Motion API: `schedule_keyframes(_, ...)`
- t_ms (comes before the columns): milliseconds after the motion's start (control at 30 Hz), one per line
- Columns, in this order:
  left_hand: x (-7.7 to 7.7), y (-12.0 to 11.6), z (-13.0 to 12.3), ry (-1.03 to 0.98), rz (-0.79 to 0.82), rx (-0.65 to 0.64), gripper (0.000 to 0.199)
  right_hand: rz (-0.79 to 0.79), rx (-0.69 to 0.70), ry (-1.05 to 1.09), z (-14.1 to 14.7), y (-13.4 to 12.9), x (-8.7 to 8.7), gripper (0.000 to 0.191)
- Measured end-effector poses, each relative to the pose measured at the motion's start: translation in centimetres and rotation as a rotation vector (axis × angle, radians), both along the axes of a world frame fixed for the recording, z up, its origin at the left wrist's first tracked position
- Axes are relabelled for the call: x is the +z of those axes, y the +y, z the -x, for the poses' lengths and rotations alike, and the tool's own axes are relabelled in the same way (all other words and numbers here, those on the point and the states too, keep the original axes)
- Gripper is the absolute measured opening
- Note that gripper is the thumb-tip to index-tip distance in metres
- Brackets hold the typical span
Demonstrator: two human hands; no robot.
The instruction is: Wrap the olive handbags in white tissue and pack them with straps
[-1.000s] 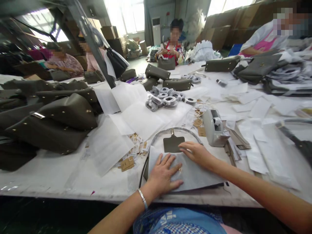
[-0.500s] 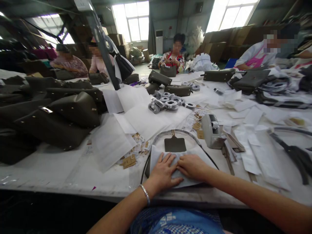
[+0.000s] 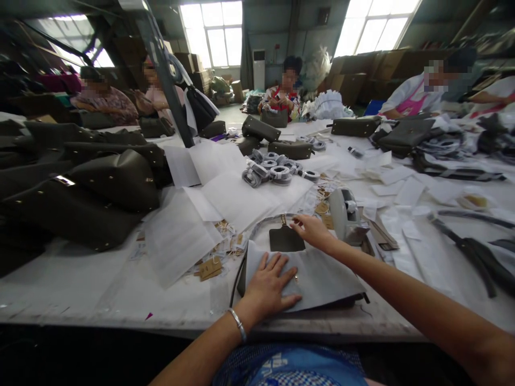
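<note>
A dark bag lies flat at the table's front edge, covered by a pale sheet (image 3: pixel 325 279). My left hand (image 3: pixel 270 283) rests on the sheet with its fingers spread, holding nothing. A small gold clasp part (image 3: pixel 296 278) shows through the sheet beside that hand. Above the sheet's top edge lies a dark flap (image 3: pixel 286 239) with a gold buckle (image 3: pixel 284 220). My right hand (image 3: pixel 310 229) is at the flap's upper right corner, fingers bent together; what they pinch is too small to make out. A thin handle (image 3: pixel 257 228) curves around the flap.
A grey tape dispenser (image 3: pixel 345 214) stands just right of my right hand. Cardboard tags (image 3: pixel 210 268) and white sheets (image 3: pixel 177 236) lie left of the bag. Dark bags (image 3: pixel 104 198) are piled at the left. Wrapped rings (image 3: pixel 280 174) lie mid-table. Several people sit across the table.
My right hand has moved up from the sheet, beside my left hand, to the dark flap. The gold clasp part has come into view. My left hand stays spread on the sheet.
</note>
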State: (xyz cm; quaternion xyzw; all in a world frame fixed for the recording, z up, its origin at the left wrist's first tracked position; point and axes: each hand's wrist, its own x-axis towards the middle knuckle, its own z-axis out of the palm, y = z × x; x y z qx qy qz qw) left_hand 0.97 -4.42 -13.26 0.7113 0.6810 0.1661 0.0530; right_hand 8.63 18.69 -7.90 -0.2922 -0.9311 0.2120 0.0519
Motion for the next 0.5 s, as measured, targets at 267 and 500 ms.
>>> schedule_keyframes(267, -0.2, 0.0, 0.2, 0.008, 0.003, -0.002, 0.069, 0.343, 0.064, 0.183, 1.3, 0.8, -1.2, 0.044)
schedule_keyframes(500, 0.6, 0.1, -0.2, -0.066, -0.046, 0.012, 0.064, 0.415, 0.447, 0.334, -7.4, -2.8, -0.4, 0.036)
